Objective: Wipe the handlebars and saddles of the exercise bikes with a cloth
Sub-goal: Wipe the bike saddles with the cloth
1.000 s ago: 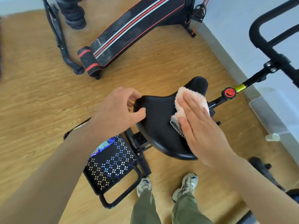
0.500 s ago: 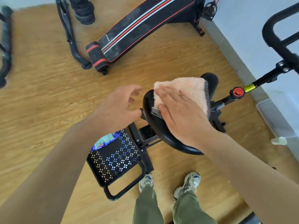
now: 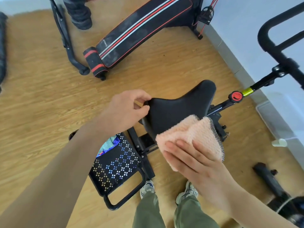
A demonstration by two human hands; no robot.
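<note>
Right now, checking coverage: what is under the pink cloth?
The fluffy pink cloth covers the near edge of the black padded saddle; the right hand presses it. That covered part is hidden.

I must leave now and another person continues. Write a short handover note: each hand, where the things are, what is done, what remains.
Left hand: pinching the rear left edge of the black saddle to steady it.
Right hand: flat on the folded pink cloth, pressing it on the saddle's near right side.
Done: cannot confirm; saddle wipe is under way, its top and nose are uncovered now.
Left: finish this saddle, then the black handlebars at upper right, untouched now. No other bike is clearly in view.
</note>
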